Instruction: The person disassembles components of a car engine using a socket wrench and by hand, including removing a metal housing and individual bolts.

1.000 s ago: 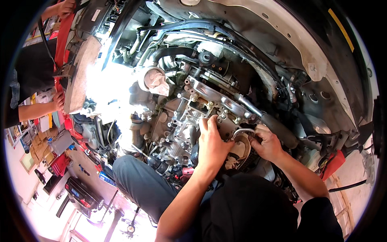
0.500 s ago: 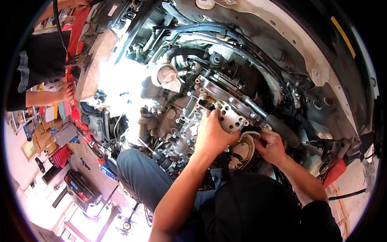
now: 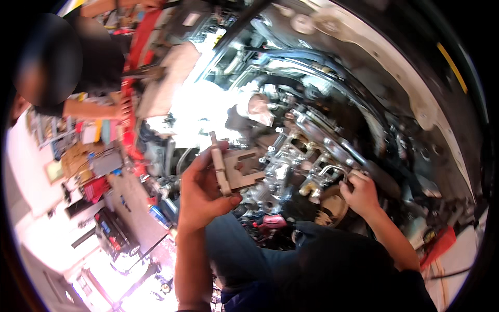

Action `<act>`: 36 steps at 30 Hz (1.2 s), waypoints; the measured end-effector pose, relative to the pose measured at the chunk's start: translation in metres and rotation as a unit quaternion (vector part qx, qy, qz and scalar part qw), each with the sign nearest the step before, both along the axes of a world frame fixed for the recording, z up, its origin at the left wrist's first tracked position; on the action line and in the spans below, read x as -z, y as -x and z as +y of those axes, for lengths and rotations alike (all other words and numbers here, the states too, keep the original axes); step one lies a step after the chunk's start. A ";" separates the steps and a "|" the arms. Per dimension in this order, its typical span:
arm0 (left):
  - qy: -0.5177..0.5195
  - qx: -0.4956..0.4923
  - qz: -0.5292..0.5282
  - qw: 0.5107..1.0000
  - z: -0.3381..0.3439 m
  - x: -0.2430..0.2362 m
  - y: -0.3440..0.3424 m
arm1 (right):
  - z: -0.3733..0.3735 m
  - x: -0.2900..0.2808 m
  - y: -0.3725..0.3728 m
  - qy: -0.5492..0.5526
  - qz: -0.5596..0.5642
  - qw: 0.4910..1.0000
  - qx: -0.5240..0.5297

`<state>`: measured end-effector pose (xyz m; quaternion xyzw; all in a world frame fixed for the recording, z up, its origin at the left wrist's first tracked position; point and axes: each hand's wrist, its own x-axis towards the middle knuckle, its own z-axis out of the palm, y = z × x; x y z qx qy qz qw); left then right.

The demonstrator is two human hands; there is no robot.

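Note:
My left hand [image 3: 200, 195] is raised to the left of the engine [image 3: 283, 177] and closed around a flat, tan-grey metal plate [image 3: 241, 169]. The plate has a thicker bar along one edge and a squarish cut-out; motion blurs its details. At the engine's right end my right hand [image 3: 362, 195] has its fingers pinched together beside a bent, shiny metal tube [image 3: 331, 168]. What those fingers hold is hidden. Below the tube shows a rounded tan opening [image 3: 332, 208].
A bright light glares over the left of the engine bay, beside a white rag [image 3: 260, 110] in a round opening. A co-worker's arm [image 3: 93, 109] reaches to a red bar [image 3: 130, 114]. A blue can [image 3: 158, 214] and red-black tool [image 3: 273, 222] lie nearby.
My left hand has moved left off the engine and now holds a plate. The plate with round holes no longer shows on the engine. My right hand stays at the engine's right end.

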<state>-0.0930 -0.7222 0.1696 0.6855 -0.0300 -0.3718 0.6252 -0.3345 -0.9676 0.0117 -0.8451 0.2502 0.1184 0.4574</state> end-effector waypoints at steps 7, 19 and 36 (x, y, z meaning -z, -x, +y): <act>0.069 0.005 -0.003 0.998 0.033 -0.036 -0.026 | 0.008 -0.018 0.009 0.027 -0.146 0.986 0.070; 0.096 0.025 0.020 0.995 0.005 -0.019 0.007 | 0.024 -0.083 -0.048 -0.434 0.004 0.901 0.017; -0.026 0.030 -0.329 0.944 -0.051 0.009 0.054 | 0.042 -0.128 -0.128 -0.822 -0.018 0.534 0.195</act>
